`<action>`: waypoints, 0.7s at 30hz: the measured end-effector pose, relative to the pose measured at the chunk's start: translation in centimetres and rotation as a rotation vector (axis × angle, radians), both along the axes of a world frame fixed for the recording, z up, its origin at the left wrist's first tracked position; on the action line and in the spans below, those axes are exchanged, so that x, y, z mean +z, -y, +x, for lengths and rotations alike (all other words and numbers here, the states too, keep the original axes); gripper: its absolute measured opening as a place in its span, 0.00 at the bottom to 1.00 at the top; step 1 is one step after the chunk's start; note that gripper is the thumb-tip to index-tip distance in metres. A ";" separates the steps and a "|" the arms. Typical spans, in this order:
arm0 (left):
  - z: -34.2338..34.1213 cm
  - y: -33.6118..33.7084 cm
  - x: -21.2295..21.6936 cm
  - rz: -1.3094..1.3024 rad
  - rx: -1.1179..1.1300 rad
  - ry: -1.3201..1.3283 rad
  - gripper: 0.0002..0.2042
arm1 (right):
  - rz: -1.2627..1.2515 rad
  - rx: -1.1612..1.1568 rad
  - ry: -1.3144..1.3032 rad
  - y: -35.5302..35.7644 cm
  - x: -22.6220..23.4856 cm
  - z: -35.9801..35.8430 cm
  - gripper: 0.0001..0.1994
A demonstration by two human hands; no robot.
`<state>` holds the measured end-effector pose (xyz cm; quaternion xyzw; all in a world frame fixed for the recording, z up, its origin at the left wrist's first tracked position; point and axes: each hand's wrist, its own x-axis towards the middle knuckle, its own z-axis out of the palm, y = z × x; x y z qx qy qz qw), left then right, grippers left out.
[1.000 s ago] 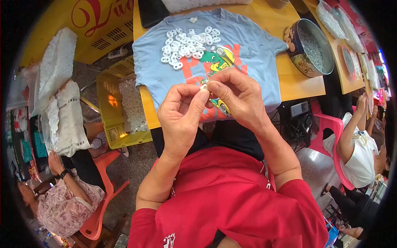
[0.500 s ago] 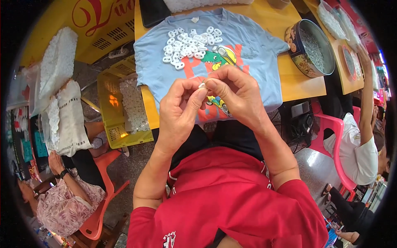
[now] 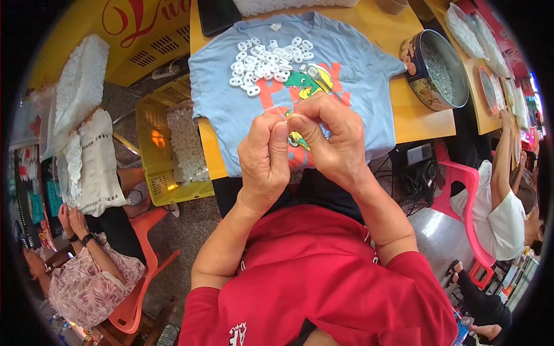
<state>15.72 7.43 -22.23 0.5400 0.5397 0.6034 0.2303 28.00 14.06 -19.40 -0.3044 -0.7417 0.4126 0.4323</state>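
Note:
In front of my chest my two hands meet fingertip to fingertip. My left hand (image 3: 265, 151) is closed, its thumb and forefinger pinching a small white plastic piece (image 3: 287, 118) that is almost hidden by the fingers. Pressed against it, the thumb and curled forefinger of my right hand (image 3: 332, 135) are closed too; what they hold, if anything, is covered. Beyond the hands, a pile of white two-holed plastic pieces (image 3: 268, 60) lies on a light blue T-shirt (image 3: 222, 106) with a cartoon print, spread over the yellow table (image 3: 424, 124).
A round tin (image 3: 435, 69) of small shiny metal parts stands at the right. Left of the table is a yellow crate (image 3: 151, 130) holding a bag of white pieces (image 3: 187, 144). People sit on both sides, on an orange chair (image 3: 153, 254) and a pink chair (image 3: 470, 202).
Both hands have drawn closer together, and the left fingers have curled in further. The white piece between the fingertips is now mostly covered. At the left, the neighbour's second hand has come into sight.

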 end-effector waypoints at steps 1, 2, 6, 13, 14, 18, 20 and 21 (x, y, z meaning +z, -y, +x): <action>0.2 0.0 0.0 0.000 0.001 -0.001 0.05 | -0.001 -0.016 -0.039 0.2 0.0 -0.2 0.04; 0.4 -0.1 0.0 0.021 0.012 0.041 0.05 | 0.000 -0.015 -0.040 0.4 -0.2 -0.3 0.04; 1.3 -0.5 0.2 -0.009 0.021 0.210 0.06 | -0.148 -0.008 -0.175 0.9 -1.7 -0.7 0.03; -0.9 -1.0 -0.7 -0.194 -0.050 0.265 0.10 | -0.453 0.025 -0.163 0.5 -2.7 -0.6 0.06; -1.3 -1.1 -0.6 -0.205 -0.102 0.269 0.10 | -0.454 0.026 -0.164 0.2 -2.3 -0.1 0.06; -2.3 -0.9 0.0 -0.224 -0.181 0.292 0.11 | -0.298 0.161 0.000 -1.2 -0.4 0.9 0.08; -2.5 -0.8 0.3 -0.219 -0.202 0.288 0.10 | -0.161 0.166 0.071 -1.8 -0.2 1.2 0.08; -2.5 -0.7 0.4 -0.229 -0.225 0.263 0.10 | -0.034 0.204 0.119 -2.1 -0.1 1.4 0.07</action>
